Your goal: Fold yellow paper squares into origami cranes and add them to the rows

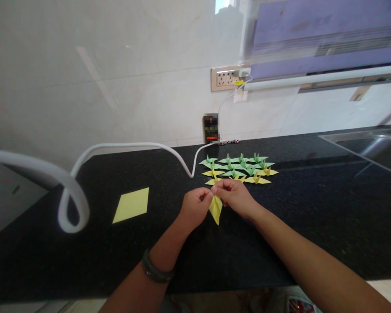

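Between my two hands is a partly folded yellow origami paper [217, 211], its pointed end hanging down toward me. My left hand [197, 206] pinches its upper left part, thumb against fingers. From the other side my right hand [236, 196] pinches the top, its fingertips close to the left ones. Just beyond the hands stand rows of folded paper cranes, green ones [244, 165] at the back and yellow ones [257, 178] nearer. My hands hide part of the nearest row. A flat yellow paper sheet [132, 205] lies to the left.
The black countertop [84, 256] runs along a tiled wall. A thick white cable [133, 144] loops across the left side. At the wall stands a small blurred upright device [211, 128], below a socket plate [224, 78]. A metal sink [371, 145] is at the right.
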